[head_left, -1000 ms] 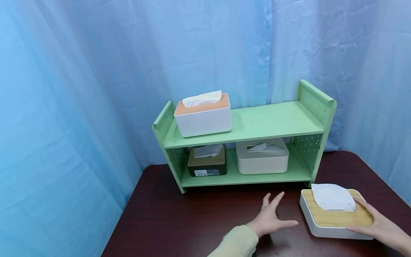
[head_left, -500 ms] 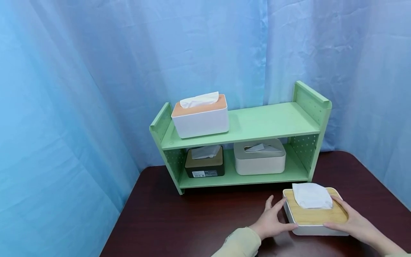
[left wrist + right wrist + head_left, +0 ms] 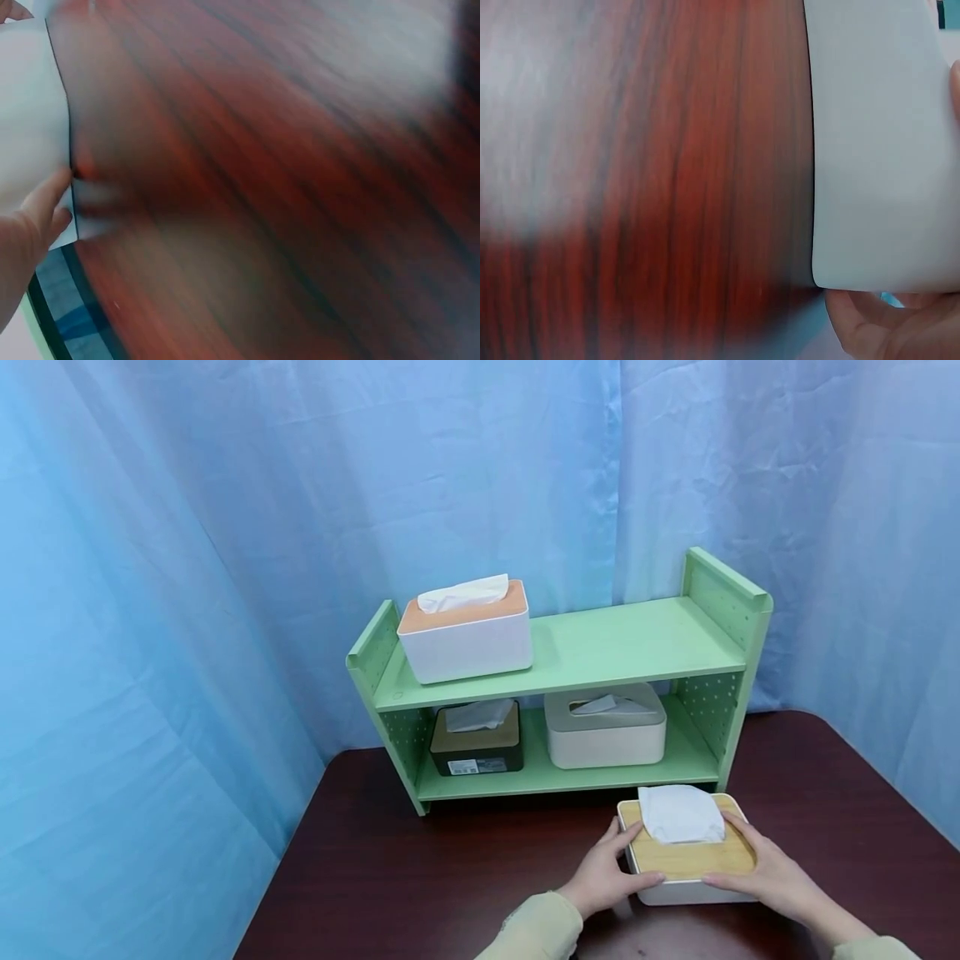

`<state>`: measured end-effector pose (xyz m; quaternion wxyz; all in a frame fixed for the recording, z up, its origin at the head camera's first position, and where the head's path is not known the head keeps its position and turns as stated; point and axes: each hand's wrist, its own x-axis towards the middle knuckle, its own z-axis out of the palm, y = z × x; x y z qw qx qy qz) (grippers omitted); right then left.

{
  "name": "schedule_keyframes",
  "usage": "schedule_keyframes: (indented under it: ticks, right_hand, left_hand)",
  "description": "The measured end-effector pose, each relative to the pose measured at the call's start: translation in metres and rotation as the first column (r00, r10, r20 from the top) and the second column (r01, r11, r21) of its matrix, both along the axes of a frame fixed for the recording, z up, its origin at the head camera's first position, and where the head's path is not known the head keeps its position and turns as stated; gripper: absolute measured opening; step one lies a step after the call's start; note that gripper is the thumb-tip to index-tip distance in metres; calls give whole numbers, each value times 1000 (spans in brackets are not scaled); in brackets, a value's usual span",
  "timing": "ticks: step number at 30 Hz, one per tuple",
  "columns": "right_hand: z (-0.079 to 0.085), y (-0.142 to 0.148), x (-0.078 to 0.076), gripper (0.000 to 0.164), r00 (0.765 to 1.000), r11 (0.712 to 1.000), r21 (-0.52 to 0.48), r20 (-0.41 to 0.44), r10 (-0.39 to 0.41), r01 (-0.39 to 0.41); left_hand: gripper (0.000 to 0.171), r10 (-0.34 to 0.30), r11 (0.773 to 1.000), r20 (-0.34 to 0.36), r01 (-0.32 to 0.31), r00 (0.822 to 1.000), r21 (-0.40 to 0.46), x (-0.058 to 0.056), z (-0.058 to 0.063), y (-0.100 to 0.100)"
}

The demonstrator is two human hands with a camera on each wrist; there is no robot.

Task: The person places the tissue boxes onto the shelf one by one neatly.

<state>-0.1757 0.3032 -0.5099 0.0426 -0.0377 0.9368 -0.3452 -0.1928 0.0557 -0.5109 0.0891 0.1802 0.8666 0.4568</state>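
Observation:
A low white tissue box [image 3: 678, 864] with a light wooden lid and a white tissue [image 3: 681, 814] poking out is on the dark table, right of centre in the head view. My left hand [image 3: 606, 870] holds its left end, thumb at the front corner and fingers along the far side edge. At the right end my right hand [image 3: 776, 875] grips it, thumb in front and fingers at the back corner. Both wrist views show the box's pale wall [image 3: 885, 150] close up; in the left wrist view part of my left hand [image 3: 30, 225] touches it.
Behind stands a green two-tier shelf [image 3: 637, 643]. A white tissue box with an orange-tan lid [image 3: 468, 647] is on top. Below are a dark box with a brown lid [image 3: 480, 743] and a cream box [image 3: 607, 739]. Blue curtains [image 3: 225, 527] hang around the dark table [image 3: 360, 877].
The wooden-lidded tissue box has slid left along the table with my right hand. My left hand, apart from it at first, has come to hold its left end.

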Motion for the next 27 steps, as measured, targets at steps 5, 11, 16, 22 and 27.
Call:
schedule_keyframes:
  ticks: [5, 11, 16, 22, 27]
  right_hand:
    - [4, -10, 2, 102, 1000, 1000, 5, 2, -11, 11]
    - [5, -20, 4, 102, 1000, 999, 31, 8, -19, 19]
    - [6, -26, 5, 102, 1000, 999, 33, 24, -10, 9]
    - [4, -29, 8, 100, 997, 997, -14, 0, 79, -79]
    - [2, -31, 6, 102, 987, 985, -89, 54, 154, -149]
  left_hand:
    - [72, 14, 999, 36, -16, 999, 50, 0, 0, -7]
    - [72, 21, 991, 92, -33, 996, 126, 2, -1, -17]
    - [72, -10, 979, 99, -10, 995, 205, 4, -3, -28]
    - [71, -42, 973, 129, 11, 991, 232, 5, -4, -47]
    - [70, -81, 967, 156, 40, 984, 251, 4, -5, -65]
